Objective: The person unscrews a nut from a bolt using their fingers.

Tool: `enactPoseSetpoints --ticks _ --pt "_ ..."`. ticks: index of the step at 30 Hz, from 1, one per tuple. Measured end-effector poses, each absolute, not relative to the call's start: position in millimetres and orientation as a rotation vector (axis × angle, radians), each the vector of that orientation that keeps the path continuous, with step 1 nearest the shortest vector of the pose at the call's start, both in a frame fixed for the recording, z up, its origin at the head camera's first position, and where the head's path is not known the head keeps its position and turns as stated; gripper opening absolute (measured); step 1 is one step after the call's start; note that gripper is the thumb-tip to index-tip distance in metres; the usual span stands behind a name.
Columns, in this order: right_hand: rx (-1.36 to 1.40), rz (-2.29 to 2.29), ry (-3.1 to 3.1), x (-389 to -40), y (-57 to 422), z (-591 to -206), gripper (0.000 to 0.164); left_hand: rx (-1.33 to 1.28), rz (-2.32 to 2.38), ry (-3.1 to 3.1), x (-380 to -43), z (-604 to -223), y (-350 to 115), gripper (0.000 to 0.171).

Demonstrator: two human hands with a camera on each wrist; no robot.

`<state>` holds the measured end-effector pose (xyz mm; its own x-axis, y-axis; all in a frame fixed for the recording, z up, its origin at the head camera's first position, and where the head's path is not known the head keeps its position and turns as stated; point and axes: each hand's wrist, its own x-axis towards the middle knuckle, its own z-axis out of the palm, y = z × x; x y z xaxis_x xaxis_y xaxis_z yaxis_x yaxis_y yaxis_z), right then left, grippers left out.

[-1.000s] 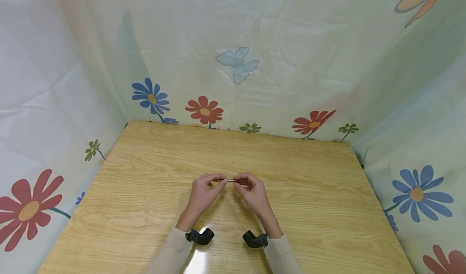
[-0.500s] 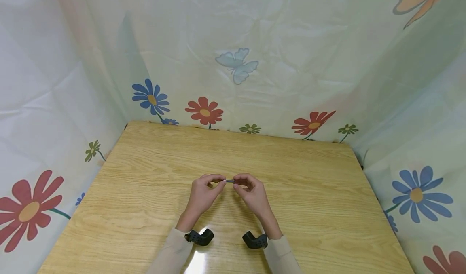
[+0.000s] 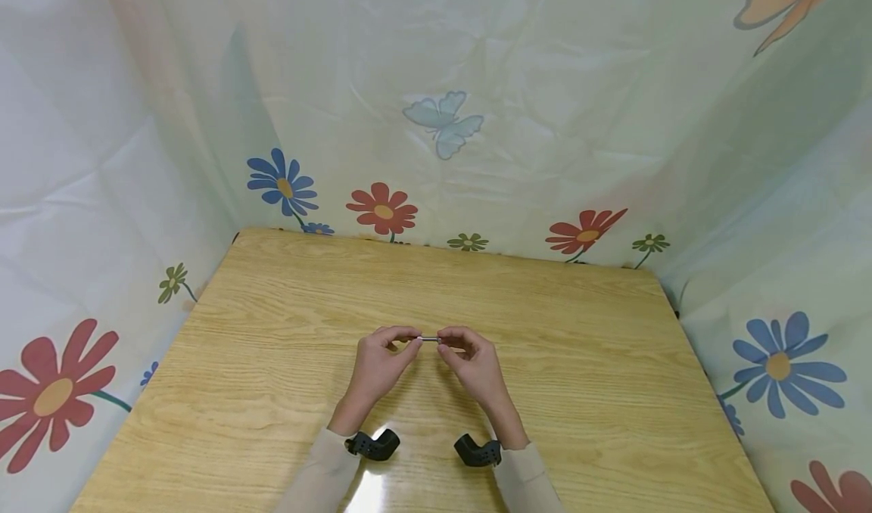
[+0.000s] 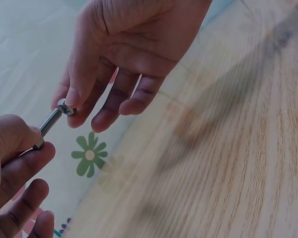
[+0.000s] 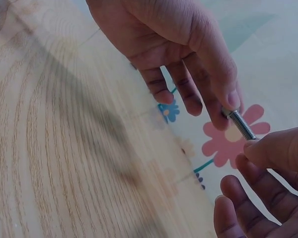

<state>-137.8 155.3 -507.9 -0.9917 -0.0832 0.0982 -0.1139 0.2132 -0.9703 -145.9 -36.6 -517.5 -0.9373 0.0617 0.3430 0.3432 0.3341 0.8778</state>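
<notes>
Between my two hands a small metal bolt lies nearly level above the table. My left hand pinches its head between thumb and forefinger; in the left wrist view the threaded shank points toward my right hand. There, the thumb and forefinger of my right hand pinch a hex nut at the shank's free end. Whether the threads are engaged I cannot tell. In the right wrist view, the bolt's head shows under my left thumb, while my right fingertips cover the nut.
The wooden table spreads beneath both hands. A fabric curtain printed with flowers and butterflies encloses its back and sides. Black wrist cameras sit on the left sleeve cuff and the right sleeve cuff.
The fingertips of the two hands stand very slightly farther apart, and a bit more of the bolt shows between them. Both hands keep their pinch.
</notes>
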Motion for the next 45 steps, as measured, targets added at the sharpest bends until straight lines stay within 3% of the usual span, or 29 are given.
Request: enactPoseSetpoints --ticks 27,45 --pt "0.184 1.677 -2.617 -151.9 170.0 -514.0 0.024 -0.484 -1.604 -2.485 -169.5 -528.8 -47.9 0.011" --pt "0.326 1.303 -2.781 -155.4 168.9 -534.4 0.010 -0.491 -1.487 -2.648 -174.6 -550.7 -45.9 0.006"
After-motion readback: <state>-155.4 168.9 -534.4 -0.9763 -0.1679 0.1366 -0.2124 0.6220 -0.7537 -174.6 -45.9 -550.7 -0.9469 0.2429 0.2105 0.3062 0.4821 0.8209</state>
